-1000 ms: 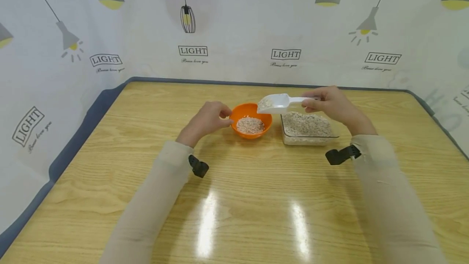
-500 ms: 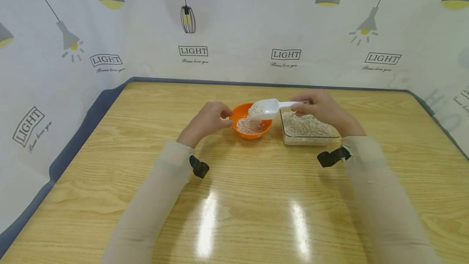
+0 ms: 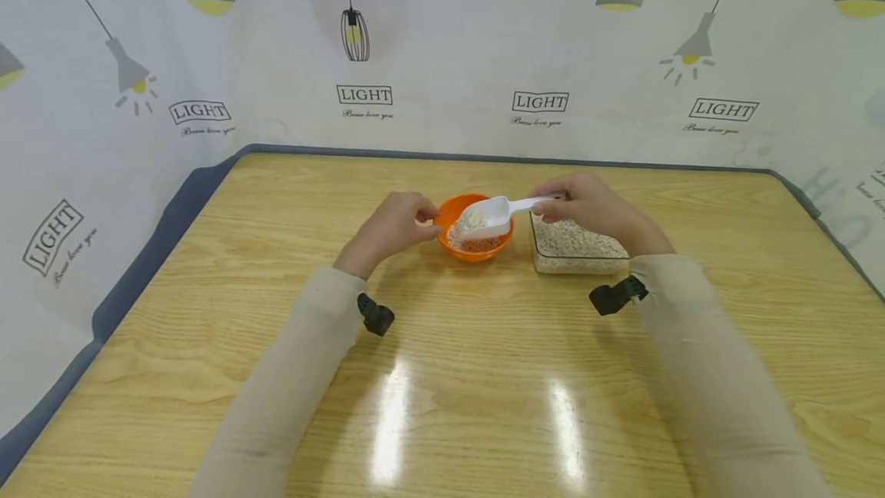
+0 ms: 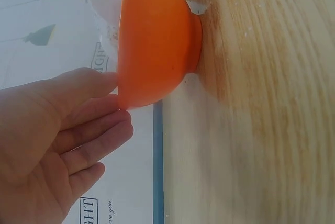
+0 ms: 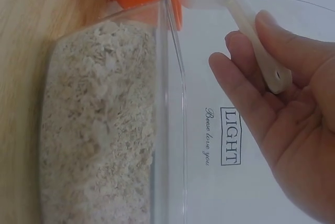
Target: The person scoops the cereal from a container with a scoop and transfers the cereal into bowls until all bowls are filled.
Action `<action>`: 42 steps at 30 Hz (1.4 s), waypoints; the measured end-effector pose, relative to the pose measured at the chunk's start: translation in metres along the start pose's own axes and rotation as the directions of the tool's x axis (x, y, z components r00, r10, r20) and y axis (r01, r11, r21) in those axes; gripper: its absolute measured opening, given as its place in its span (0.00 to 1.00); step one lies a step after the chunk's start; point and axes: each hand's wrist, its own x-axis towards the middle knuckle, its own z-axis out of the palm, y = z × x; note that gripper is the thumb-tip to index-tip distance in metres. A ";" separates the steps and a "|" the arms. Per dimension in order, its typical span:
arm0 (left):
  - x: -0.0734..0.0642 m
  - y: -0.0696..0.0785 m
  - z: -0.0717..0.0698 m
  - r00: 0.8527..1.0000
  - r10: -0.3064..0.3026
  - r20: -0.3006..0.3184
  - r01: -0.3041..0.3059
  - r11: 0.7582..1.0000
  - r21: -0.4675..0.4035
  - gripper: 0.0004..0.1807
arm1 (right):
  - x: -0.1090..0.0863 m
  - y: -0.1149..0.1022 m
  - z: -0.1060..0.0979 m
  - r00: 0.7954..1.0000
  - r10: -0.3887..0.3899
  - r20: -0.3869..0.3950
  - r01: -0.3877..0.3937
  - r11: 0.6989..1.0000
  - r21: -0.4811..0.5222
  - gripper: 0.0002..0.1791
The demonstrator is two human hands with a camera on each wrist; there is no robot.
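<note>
White scoop (image 3: 492, 215), tilted and holding pale flakes (image 3: 474, 220), is over the orange bowl (image 3: 449, 214) toward the far edge of the table (image 3: 477, 421). Closest, two pale sleeves (image 3: 276, 390) extend over the table. Beyond them, the left hand (image 3: 394, 223) pinches the bowl's left rim between thumb and finger, and the right hand (image 3: 588, 203) grips the scoop's handle near a clear container (image 3: 577, 264) of flakes, just right of the bowl. Past the table's far edge rises a white backdrop (image 3: 449, 44) printed with lamps.
</note>
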 end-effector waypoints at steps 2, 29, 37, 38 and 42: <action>0.000 -0.001 0.000 1.000 0.001 0.001 -0.001 1.000 0.002 0.15 | 0.002 -0.001 0.001 1.000 -0.008 0.011 0.008 1.000 -0.018 0.17; 0.000 -0.002 0.000 1.000 -0.001 0.009 0.001 1.000 -0.008 0.16 | 0.020 -0.029 0.000 0.987 -0.111 0.114 0.142 0.938 -0.317 0.14; -0.001 0.000 -0.001 1.000 -0.008 0.014 0.009 1.000 -0.015 0.16 | 0.021 -0.039 0.001 0.984 -0.138 0.109 0.169 0.915 -0.367 0.14; -0.001 0.000 0.000 1.000 -0.008 0.013 0.009 1.000 -0.014 0.16 | 0.022 -0.040 0.001 0.983 -0.147 0.106 0.177 0.910 -0.374 0.14; 0.000 -0.001 0.000 1.000 -0.007 0.007 0.007 1.000 -0.007 0.16 | 0.022 -0.044 0.001 0.981 -0.171 0.093 0.194 0.898 -0.395 0.14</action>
